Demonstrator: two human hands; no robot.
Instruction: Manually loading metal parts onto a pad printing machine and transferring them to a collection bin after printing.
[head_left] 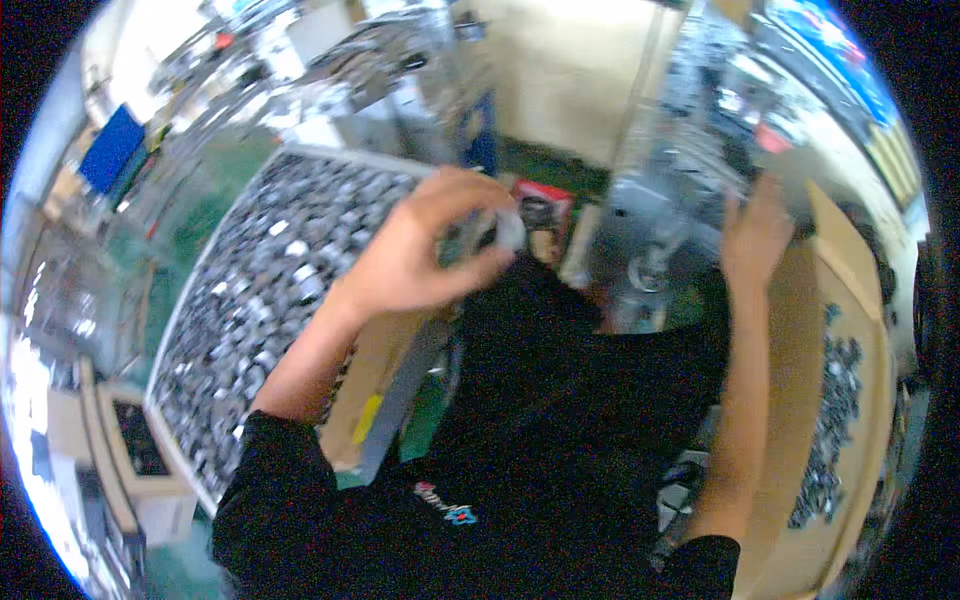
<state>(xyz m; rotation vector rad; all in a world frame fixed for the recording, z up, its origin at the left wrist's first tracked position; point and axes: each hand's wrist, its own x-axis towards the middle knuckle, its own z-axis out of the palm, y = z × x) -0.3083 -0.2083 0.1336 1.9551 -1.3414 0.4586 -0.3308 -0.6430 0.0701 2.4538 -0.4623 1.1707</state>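
My left hand is raised over the inner edge of a wide, shallow tray full of small silvery metal pieces. Its thumb and fingers curl around a short, pale, ring-like metal piece. On the other side, my right hand reaches up beside a grey metal machine, past the far end of an open cardboard box. Motion smears its fingers, and I cannot make out whether they hold anything. Small dark metal parts lie inside that box.
Below the tray stands a brown carton with a yellow mark. A red-edged box sits between the tray and the machine. At the far left are a blue panel and more cartons. A pale wall panel rises ahead.
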